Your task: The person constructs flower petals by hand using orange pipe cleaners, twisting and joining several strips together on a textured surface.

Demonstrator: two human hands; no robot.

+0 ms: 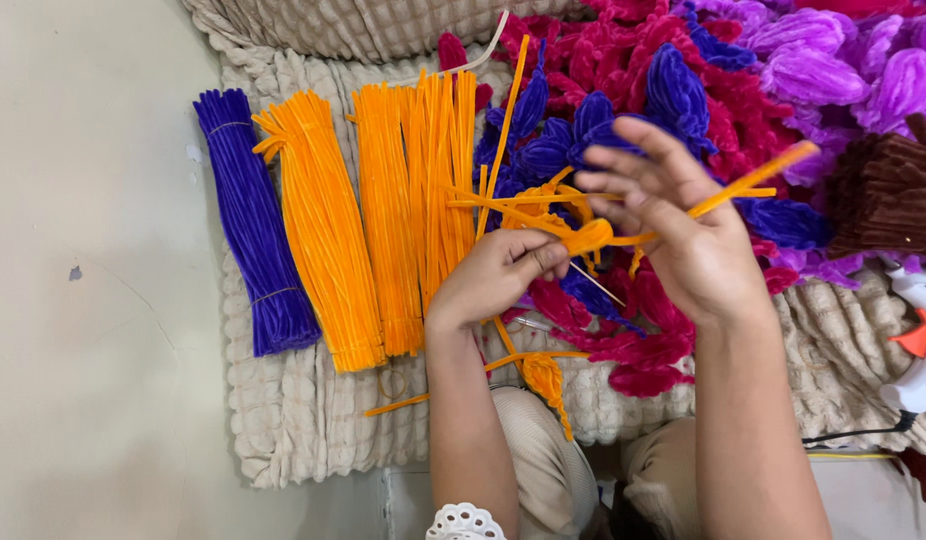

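Left hand (503,272) pinching knot of orange pipe-cleaner bundle (588,237) above beige mat (313,420); right hand (673,220) gripping one stem, fingers half spread. Risk: twist loosening, stems springing apart.

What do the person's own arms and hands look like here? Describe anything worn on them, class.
Both forearms are bare, with no sleeves reaching the wrists. The left hand and right hand wear no gloves, and no rings, watch or bracelets show. A white scalloped lace edge, perhaps a cuff or hem, sits near the left elbow. The trousers are beige.
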